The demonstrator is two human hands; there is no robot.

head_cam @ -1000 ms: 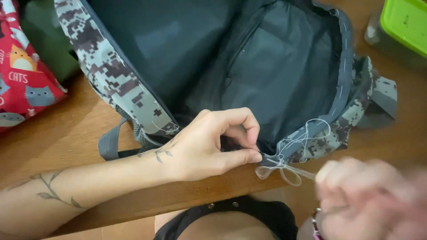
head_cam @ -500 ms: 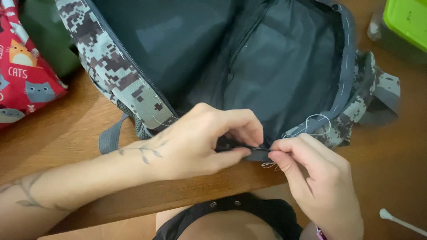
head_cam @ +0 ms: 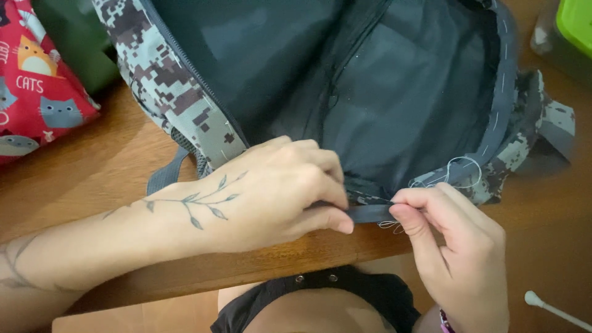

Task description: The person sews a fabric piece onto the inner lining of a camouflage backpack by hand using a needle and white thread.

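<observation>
An open backpack (head_cam: pixel 179 92) in grey pixel camouflage lies on a wooden table (head_cam: pixel 92 185), its dark lining (head_cam: pixel 407 105) showing. My left hand (head_cam: pixel 271 191) pinches the grey edge binding (head_cam: pixel 370 214) of the opening near the table's front edge. My right hand (head_cam: pixel 456 253) pinches the same binding just to the right, fingertips almost meeting the left thumb. Loose white thread (head_cam: pixel 459 172) loops off the binding above my right hand. Whether a needle is between my right fingers is too small to tell.
A red fabric pouch with a cat print (head_cam: pixel 37 92) lies at the left, with a dark green thing (head_cam: pixel 77 43) behind it. A green-lidded box (head_cam: pixel 570 31) stands at the top right. A cotton swab (head_cam: pixel 555 308) lies at the lower right. A grey strap (head_cam: pixel 163 176) hangs off the backpack.
My right hand came up from the lower right and took hold of the binding beside my left fingers. The thread loop has been pulled in smaller.
</observation>
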